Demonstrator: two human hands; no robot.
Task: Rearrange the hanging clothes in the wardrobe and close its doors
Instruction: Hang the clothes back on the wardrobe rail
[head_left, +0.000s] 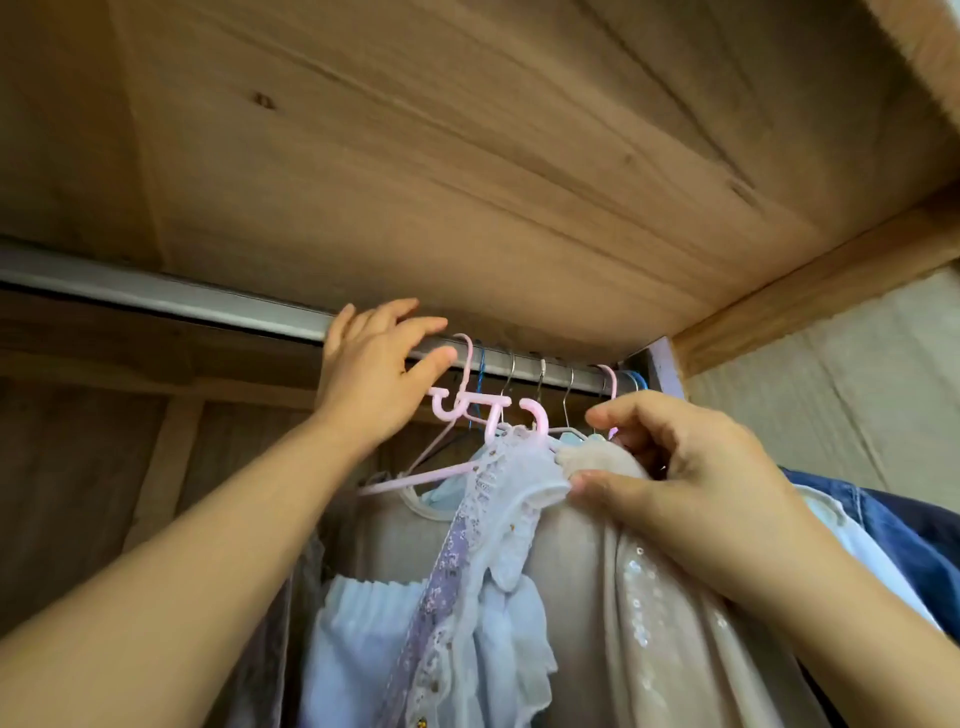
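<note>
Left hand (376, 379), fingers loose, steadies the pink hanger (470, 405) hook at the rail (208, 306) while right hand (685, 467) pinches the beige dress (597, 545) shoulder to seat it.

Bare forearms, no sleeves — ringless fingers

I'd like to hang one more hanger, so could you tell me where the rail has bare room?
The rail is bare from the picture's left edge up to the left hand. Rightward it is crowded: the pink hanger and several wire hooks pack it to the wardrobe's right wall, where the right hand pinches a beige garment.
</note>
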